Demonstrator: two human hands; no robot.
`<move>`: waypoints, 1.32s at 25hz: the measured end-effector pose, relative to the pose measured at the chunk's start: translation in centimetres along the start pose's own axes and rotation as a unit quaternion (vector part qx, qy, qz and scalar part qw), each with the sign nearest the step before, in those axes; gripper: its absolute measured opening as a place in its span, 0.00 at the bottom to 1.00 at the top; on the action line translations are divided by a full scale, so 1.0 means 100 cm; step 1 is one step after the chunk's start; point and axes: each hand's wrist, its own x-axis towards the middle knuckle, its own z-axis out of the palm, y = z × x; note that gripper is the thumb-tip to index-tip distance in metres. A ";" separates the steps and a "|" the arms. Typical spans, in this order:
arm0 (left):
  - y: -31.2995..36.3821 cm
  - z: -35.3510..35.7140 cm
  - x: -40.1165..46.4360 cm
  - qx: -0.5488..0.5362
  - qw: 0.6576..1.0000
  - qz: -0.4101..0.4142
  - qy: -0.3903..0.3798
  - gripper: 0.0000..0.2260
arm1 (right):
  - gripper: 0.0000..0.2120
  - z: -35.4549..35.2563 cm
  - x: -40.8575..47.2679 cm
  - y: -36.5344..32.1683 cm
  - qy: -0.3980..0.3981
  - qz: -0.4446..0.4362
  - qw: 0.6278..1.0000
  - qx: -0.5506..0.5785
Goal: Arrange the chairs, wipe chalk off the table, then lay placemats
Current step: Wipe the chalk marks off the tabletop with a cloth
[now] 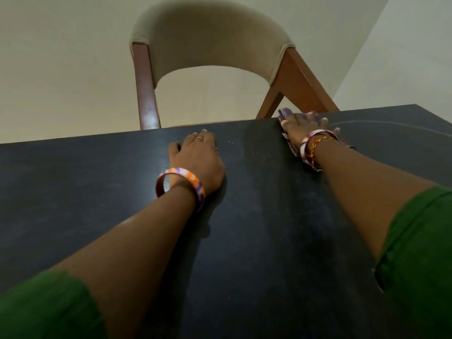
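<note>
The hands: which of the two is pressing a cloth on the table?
The right hand, at the far edge of the dark table, lies flat on a purple-and-white cloth. The left hand rests on bare tabletop with nothing under it.

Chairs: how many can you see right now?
1. The chair stands behind the far edge of the table, between the two hands. Others may be out of view.

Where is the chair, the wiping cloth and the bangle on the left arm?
chair (210, 42): head view, on the padded backrest.
cloth (285, 115): head view, on the purple corner poking out past the right hand's fingers.
bangle (182, 172): head view, on the orange top of the band.
</note>
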 end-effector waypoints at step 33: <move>-0.003 -0.013 -0.008 -0.050 0.997 0.062 -0.012 0.15 | 0.24 0.030 -0.153 0.014 -0.012 -0.184 0.982 -0.035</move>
